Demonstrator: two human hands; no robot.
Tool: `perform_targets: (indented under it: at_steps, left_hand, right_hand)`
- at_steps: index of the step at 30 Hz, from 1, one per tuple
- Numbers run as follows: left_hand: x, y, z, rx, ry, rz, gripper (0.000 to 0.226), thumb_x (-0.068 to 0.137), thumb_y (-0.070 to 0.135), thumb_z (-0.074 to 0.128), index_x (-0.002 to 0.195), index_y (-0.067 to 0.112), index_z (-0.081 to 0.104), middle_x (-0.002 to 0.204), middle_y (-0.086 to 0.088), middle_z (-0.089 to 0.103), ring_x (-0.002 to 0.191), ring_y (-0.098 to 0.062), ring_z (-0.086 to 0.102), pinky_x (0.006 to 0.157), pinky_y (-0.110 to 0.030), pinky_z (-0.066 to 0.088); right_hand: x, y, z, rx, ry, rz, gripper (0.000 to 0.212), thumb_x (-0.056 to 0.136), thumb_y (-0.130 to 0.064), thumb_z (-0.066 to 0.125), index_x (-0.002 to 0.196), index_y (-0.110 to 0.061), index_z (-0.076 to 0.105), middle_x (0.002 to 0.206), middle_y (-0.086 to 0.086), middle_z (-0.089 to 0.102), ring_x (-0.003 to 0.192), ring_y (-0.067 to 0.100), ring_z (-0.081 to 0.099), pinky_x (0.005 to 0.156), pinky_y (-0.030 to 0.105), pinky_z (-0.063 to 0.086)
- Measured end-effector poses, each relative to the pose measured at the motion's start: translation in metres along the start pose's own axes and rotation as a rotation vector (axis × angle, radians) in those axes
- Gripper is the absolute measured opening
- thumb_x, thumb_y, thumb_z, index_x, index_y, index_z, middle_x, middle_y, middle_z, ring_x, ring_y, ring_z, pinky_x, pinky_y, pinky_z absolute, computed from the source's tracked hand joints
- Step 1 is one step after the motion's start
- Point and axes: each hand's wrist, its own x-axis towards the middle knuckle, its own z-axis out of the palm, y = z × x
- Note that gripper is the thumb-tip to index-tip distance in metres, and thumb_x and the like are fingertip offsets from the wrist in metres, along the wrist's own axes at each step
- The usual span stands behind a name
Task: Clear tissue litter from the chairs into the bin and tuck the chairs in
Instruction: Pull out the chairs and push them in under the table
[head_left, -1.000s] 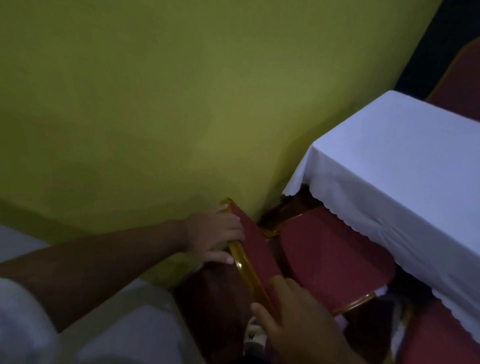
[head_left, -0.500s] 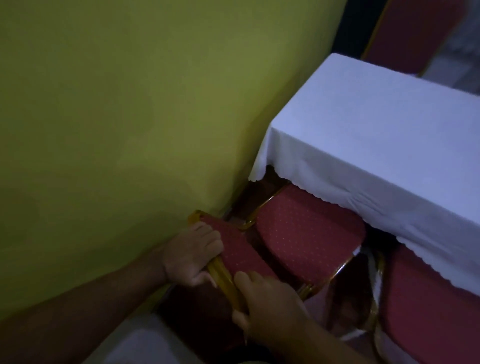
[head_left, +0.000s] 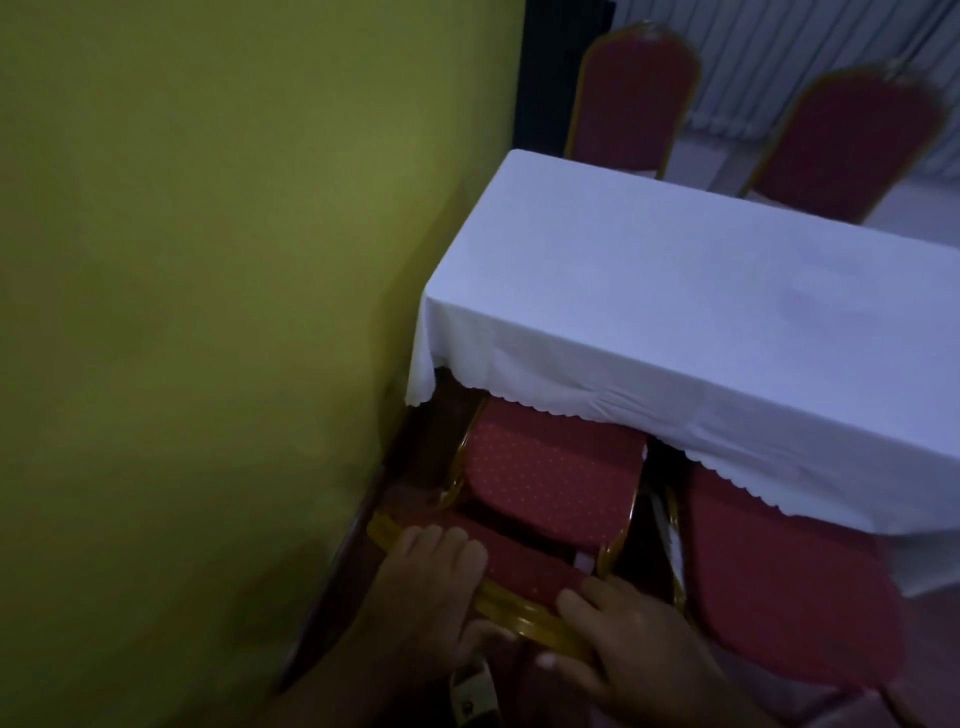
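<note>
Chair (head_left: 550, 483) slid further under counter (head_left: 675, 312); left hand (head_left: 431, 582), right hand (head_left: 628, 639) both clamped on chair's gold top rail; wall close, knuckles could scrape.

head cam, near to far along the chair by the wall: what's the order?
Both hands, left hand and right hand, on the gold backrest rail → red seat → white tablecloth → far chair.
</note>
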Motion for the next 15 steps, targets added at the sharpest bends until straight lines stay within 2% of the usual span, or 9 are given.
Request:
perform_targets:
  at_steps: [2,5,12,15]
  left_hand:
    - [0.013,0.008,0.003,-0.011,0.001,-0.023,0.062,0.089,0.077,0.036,0.093,0.017,0.055,0.087,-0.001,0.053,0.075,-0.022,0.049,0.069,-0.042,0.045]
    - [0.031,0.013,0.007,-0.029,0.013,-0.049,0.061,0.089,0.076,0.038,0.093,0.018,0.054,0.088,0.0,0.052,0.075,-0.021,0.047,0.069,-0.04,0.043]
    - [0.067,0.003,0.01,-0.075,0.013,-0.069,0.063,0.09,0.077,0.028,0.094,0.018,0.05,0.087,-0.001,0.051,0.075,-0.021,0.048,0.069,-0.04,0.041]
    - [0.073,0.001,0.01,-0.076,0.008,-0.066,0.058,0.091,0.076,0.032,0.094,0.02,0.049,0.086,0.002,0.049,0.074,-0.019,0.045,0.068,-0.037,0.035]
  right_hand:
    - [-0.003,0.014,-0.001,-0.084,0.073,0.021,0.046,0.089,-0.074,0.035,0.093,-0.032,0.053,0.078,-0.013,0.057,0.07,0.007,0.056,0.054,0.022,0.049]
    - [0.002,0.029,-0.003,-0.132,0.129,0.066,0.043,0.085,-0.072,0.041,0.089,-0.03,0.05,0.077,-0.011,0.055,0.069,0.01,0.054,0.048,0.024,0.045]
    - [0.022,0.049,-0.01,-0.138,0.107,0.171,0.045,0.086,-0.072,0.04,0.095,-0.029,0.05,0.082,-0.007,0.057,0.071,0.016,0.055,0.048,0.033,0.048]
    - [0.026,0.049,-0.014,-0.129,0.08,0.205,0.049,0.086,-0.074,0.036,0.096,-0.028,0.051,0.083,-0.007,0.058,0.072,0.016,0.056,0.051,0.034,0.049]
